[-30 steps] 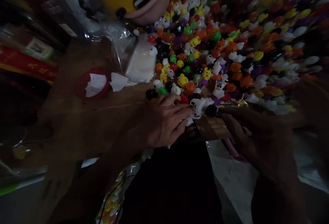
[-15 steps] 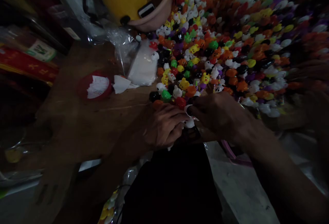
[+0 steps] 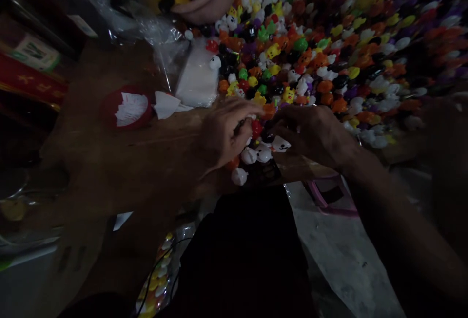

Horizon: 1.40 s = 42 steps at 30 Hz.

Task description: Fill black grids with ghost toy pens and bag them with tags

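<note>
My left hand point(image 3: 228, 133) is curled over a small cluster of plastic toys at the table's front edge. Its fingers and thumb bend round something mostly hidden, right beside a glossy red toy point(image 3: 256, 128). Facing it from the right, my right hand point(image 3: 310, 130) has its fingers bent but apart, close to a black toy point(image 3: 268, 138). Just below its fingertips lies a white toy with a dark-marked face point(image 3: 281, 143). Several round white toys, among them a white toy point(image 3: 240, 176) near the edge, lie below and between the hands.
A large heap of coloured toy figures point(image 3: 325, 72) covers the table's back and right. Clear plastic bags point(image 3: 199, 77), a red bowl point(image 3: 106, 111) of white paper slips point(image 3: 132, 108), and a yellow and pink container point(image 3: 208, 4) stand to the left. A pink frame point(image 3: 336, 211) is below.
My hands have moved apart and sit higher in the view. White toys formerly covered between them now show on the table edge. The whole view has shifted, with the surroundings appearing higher.
</note>
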Available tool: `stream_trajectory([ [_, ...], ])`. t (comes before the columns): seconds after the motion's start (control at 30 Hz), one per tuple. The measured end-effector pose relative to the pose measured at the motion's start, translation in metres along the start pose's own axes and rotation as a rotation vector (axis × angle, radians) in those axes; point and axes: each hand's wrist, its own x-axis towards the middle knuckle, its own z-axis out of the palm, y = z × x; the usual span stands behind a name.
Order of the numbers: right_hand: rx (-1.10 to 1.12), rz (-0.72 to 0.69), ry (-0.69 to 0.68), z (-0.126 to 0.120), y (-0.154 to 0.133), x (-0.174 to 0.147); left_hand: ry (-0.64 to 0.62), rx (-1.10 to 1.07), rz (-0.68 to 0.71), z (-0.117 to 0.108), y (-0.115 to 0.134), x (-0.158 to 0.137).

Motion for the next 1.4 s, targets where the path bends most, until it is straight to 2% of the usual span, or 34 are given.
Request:
stream_trajectory([
  [0.1, -0.057, -0.050, 0.002, 0.018, 0.009, 0.003, -0.136, 0.182, 0.019, 0.010, -0.015, 0.014],
  [0.17, -0.120, -0.097, 0.042, 0.037, 0.017, 0.004, -0.219, 0.211, 0.004, 0.020, -0.025, 0.016],
  [0.27, -0.181, -0.152, 0.071, 0.056, 0.027, 0.007, -0.235, 0.191, -0.012, 0.030, -0.037, 0.015],
  [0.33, -0.207, -0.169, 0.046, 0.052, 0.028, 0.008, -0.224, 0.194, -0.006, 0.032, -0.040, 0.015],
  [0.47, -0.185, -0.174, -0.037, 0.018, 0.021, 0.004, -0.236, 0.206, 0.012, 0.028, -0.037, 0.018],
  [0.57, -0.158, -0.142, -0.030, 0.002, 0.012, 0.000, -0.239, 0.190, 0.024, 0.026, -0.035, 0.019],
  [0.7, -0.226, -0.097, -0.044, 0.022, 0.006, 0.000, -0.264, 0.192, 0.039, 0.028, -0.037, 0.017],
  [0.83, -0.196, -0.145, -0.078, 0.050, 0.020, 0.000, -0.269, 0.183, 0.030, 0.030, -0.039, 0.016],
  [1.03, -0.182, -0.204, 0.077, 0.060, 0.045, -0.007, -0.274, 0.174, 0.040, 0.027, -0.039, 0.020],
  [1.2, -0.196, -0.223, 0.210, 0.064, 0.027, -0.009, -0.295, 0.169, 0.042, 0.028, -0.037, 0.023],
  [1.3, -0.256, -0.209, 0.311, 0.064, 0.013, -0.024, -0.174, 0.184, 0.101, 0.017, -0.026, 0.021],
  [1.4, -0.302, -0.051, 0.539, 0.070, 0.026, -0.059, -0.037, 0.210, 0.078, -0.006, -0.020, 0.007],
])
